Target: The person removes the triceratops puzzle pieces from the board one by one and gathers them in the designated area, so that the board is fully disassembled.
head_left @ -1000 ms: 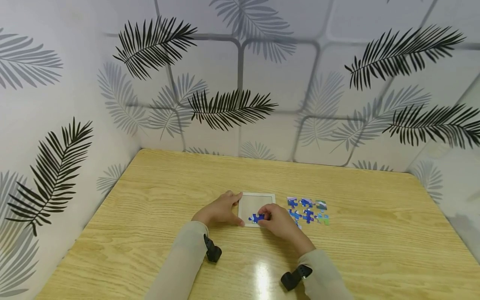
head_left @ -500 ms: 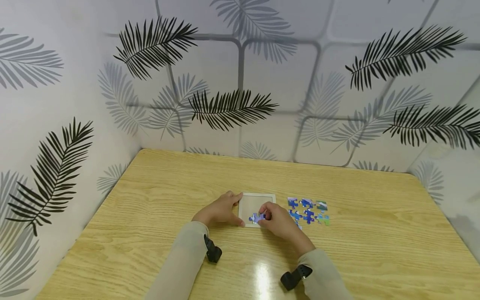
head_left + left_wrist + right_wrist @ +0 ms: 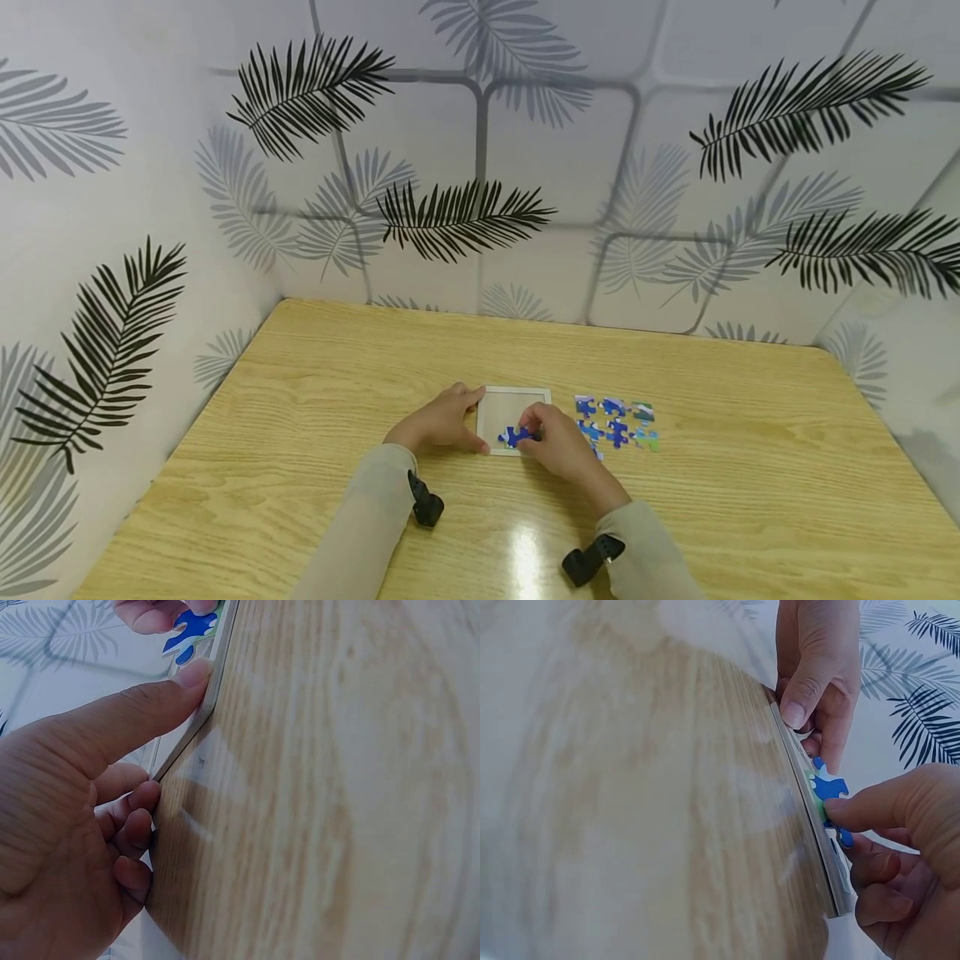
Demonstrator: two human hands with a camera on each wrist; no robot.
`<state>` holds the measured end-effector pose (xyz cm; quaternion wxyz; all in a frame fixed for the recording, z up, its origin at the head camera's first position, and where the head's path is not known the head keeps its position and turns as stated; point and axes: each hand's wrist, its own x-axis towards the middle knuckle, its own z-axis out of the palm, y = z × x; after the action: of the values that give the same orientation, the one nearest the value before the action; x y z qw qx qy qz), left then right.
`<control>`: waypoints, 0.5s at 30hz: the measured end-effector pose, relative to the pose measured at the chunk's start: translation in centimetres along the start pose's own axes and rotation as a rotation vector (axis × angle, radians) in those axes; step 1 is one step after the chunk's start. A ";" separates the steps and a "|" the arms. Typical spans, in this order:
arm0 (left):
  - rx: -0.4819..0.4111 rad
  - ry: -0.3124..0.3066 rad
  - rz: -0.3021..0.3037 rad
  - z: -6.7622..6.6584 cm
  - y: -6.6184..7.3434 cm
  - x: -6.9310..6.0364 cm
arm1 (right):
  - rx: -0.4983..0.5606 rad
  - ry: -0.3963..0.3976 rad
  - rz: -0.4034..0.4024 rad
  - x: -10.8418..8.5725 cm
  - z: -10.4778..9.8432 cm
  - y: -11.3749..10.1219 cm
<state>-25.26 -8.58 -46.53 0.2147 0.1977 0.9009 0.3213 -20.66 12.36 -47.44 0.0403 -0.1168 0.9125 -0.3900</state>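
In the head view a shallow white puzzle frame (image 3: 513, 389) lies on the table. My left hand (image 3: 442, 419) holds it at its left side; in the left wrist view the thumb (image 3: 161, 705) lies on the rim near the corner and the other fingers curl against the edge. My right hand (image 3: 558, 442) pinches a blue jigsaw piece (image 3: 514, 437) between thumb and fingers, over the near part of the frame. The right wrist view shows the blue piece (image 3: 829, 786) tilted above the rim, with some green and white on it. Part of it hides behind the fingertips.
Several loose jigsaw pieces (image 3: 617, 432), blue, green and white, lie right of the frame, one partly hidden by my right hand. The wooden table (image 3: 360, 358) meets a leaf-patterned wall covering (image 3: 540, 275) at the back. Each wrist wears a black camera strap.
Both hands stay nearly where they were. The pinched jigsaw piece has tilted slightly: it glared pale half a second ago and looks deep blue now.
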 end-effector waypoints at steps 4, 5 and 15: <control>0.009 0.003 0.002 0.0 0.0 -0.1 | 0.026 0.016 -0.010 -0.1 0.1 0.0; 0.011 0.002 0.001 0.0 0.0 -0.1 | 0.031 0.022 -0.016 -0.2 0.1 0.1; 0.013 -0.002 0.001 0.0 0.1 -0.1 | 0.121 0.058 -0.003 -0.4 -0.4 0.3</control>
<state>-25.13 -8.59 -46.41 0.2142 0.1999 0.9026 0.3155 -20.35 12.94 -47.43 0.0203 -0.1041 0.8877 -0.4479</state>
